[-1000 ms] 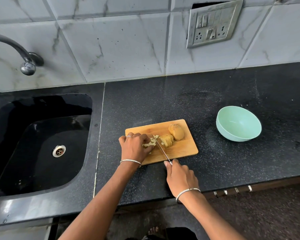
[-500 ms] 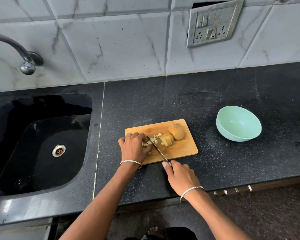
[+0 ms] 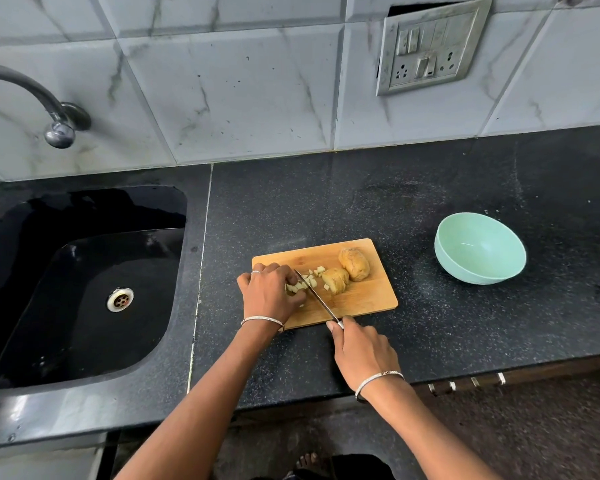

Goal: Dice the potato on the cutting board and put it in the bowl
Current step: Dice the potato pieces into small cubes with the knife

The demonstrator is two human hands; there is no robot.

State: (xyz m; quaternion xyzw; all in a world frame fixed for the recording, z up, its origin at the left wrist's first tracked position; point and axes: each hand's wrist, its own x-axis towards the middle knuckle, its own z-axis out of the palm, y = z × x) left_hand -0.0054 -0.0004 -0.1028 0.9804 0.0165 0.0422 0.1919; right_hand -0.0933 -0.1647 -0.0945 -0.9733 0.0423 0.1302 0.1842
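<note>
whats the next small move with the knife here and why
Probably ease the left hand back slightly and press the knife down through the potato pieces it pins. The right hand holds the blade right beside that hand, few dice lie loose on the cutting board, two potato chunks are uncut, and the bowl is empty.

Black speckled counter carries a wooden board and, well apart to its right, a green bowl.
</note>
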